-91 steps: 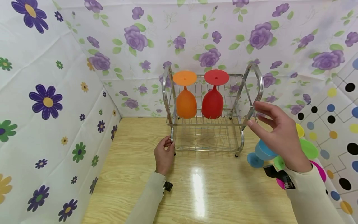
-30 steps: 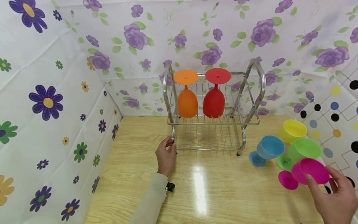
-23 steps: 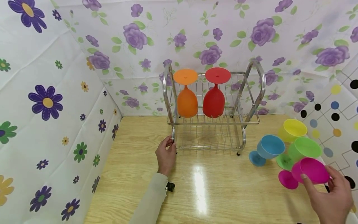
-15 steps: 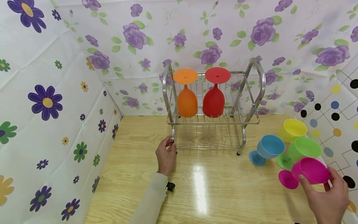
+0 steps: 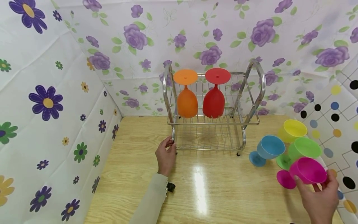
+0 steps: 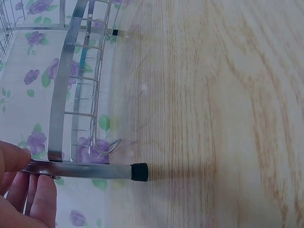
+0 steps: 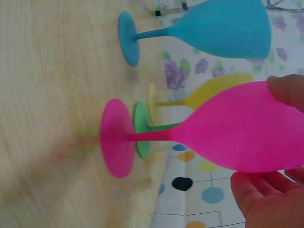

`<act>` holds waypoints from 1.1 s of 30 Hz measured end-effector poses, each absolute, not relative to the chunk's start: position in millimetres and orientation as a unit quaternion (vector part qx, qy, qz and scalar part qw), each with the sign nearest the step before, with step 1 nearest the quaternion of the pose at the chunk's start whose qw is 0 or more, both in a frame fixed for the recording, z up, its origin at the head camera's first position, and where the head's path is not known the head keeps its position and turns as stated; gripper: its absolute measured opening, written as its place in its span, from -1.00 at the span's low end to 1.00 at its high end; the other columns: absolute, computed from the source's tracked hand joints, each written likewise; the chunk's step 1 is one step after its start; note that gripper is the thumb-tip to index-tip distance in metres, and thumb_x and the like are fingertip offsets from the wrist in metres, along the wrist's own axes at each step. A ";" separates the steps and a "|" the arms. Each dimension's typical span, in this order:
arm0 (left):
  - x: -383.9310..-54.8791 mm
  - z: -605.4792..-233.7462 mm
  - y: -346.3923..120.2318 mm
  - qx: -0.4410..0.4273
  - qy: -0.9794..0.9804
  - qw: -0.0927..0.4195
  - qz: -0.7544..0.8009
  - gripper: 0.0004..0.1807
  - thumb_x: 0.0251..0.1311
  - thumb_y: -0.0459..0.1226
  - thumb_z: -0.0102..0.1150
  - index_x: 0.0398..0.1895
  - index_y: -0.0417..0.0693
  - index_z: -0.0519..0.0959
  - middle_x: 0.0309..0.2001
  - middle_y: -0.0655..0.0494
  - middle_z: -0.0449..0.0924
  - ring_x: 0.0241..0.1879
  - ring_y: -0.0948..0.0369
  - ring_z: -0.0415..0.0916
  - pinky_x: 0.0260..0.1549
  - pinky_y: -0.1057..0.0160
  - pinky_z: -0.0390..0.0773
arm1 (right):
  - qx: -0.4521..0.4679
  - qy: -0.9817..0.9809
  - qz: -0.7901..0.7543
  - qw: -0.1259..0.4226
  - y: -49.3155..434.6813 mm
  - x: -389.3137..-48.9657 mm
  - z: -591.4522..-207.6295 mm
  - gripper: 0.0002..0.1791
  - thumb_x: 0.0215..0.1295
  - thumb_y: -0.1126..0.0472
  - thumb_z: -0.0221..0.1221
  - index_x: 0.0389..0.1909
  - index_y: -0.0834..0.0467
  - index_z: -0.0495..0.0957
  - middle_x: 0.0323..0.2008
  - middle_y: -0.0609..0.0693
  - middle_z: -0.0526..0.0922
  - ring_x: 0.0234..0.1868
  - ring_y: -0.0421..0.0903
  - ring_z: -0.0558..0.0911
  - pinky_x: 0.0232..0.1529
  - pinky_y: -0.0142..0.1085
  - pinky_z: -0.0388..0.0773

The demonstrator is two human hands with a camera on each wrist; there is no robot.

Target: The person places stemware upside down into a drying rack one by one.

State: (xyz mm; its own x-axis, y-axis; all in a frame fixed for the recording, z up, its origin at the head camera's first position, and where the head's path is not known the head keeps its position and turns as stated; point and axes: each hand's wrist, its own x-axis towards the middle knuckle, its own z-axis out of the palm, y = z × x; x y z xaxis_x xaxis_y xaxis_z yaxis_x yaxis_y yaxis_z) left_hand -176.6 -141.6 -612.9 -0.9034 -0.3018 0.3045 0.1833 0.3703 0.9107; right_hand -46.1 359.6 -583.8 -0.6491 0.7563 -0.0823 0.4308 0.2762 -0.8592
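My right hand (image 5: 320, 194) holds a pink plastic wine glass (image 5: 307, 170) by its bowl, thumb on the near side and fingers on the far side. In the right wrist view the pink glass (image 7: 237, 128) shows its stem and round foot; whether the foot touches the table I cannot tell. My left hand (image 5: 165, 157) pinches the left front leg of a metal dish rack (image 5: 212, 123), and the left wrist view shows thumb and fingers around that leg (image 6: 85, 169). Upside down on the rack's upper tier stand an orange wine glass (image 5: 187, 102) and a red one (image 5: 213, 102).
Right of the rack, a blue wine glass (image 5: 270, 146), a yellow one (image 5: 292, 130) and a green one (image 5: 305, 148) stand upright close together, near the pink glass. Patterned cloth walls (image 5: 92, 28) enclose the wooden table (image 5: 223, 189) at the back and sides.
My right hand has gone from the rack's right upright to the pink glass and grasped its bowl. Lately hand and glass have shifted slightly left. My left hand stays at the rack leg.
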 end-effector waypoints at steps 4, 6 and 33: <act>-176.3 -613.8 -141.8 0.039 -0.796 0.218 -0.564 -0.61 0.38 -0.39 0.36 0.24 -0.01 0.68 -0.02 0.02 0.71 0.00 0.09 0.73 -0.05 0.30 0.80 | -0.380 -0.766 0.483 0.190 361.5 -46.9 -592.1 0.14 0.25 0.16 0.49 0.69 -0.25 -0.03 0.66 -0.02 0.17 0.64 -0.15 0.24 0.60 -0.17 0.32; -175.8 -614.0 -141.6 0.039 -0.795 0.217 -0.564 -0.61 0.39 -0.38 0.36 0.25 0.00 0.68 -0.01 0.02 0.71 0.00 0.09 0.73 -0.06 0.29 0.80 | -0.378 -0.762 0.485 0.202 361.9 -46.0 -594.6 0.12 0.23 0.16 0.51 0.67 -0.25 0.02 0.64 -0.04 0.22 0.58 -0.20 0.29 0.57 -0.20 0.35; -176.3 -611.2 -143.9 0.044 -0.793 0.211 -0.570 -0.63 0.35 -0.41 0.38 0.19 0.00 0.71 -0.04 0.02 0.70 -0.01 0.08 0.73 -0.07 0.28 0.81 | -0.364 -0.757 0.488 0.238 344.0 -31.7 -554.5 0.01 0.19 0.23 0.54 0.59 -0.24 0.23 0.48 -0.22 0.41 0.33 -0.31 0.45 0.39 -0.53 0.45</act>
State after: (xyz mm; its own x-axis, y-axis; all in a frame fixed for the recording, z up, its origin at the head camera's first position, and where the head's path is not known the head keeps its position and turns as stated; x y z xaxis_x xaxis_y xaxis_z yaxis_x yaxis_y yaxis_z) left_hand -176.3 -143.9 -611.2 -0.9069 -0.3104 0.2849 0.1711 0.3466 0.9223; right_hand -31.7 344.0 -554.5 -0.6217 0.7833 0.0056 0.3184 0.2592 -0.9118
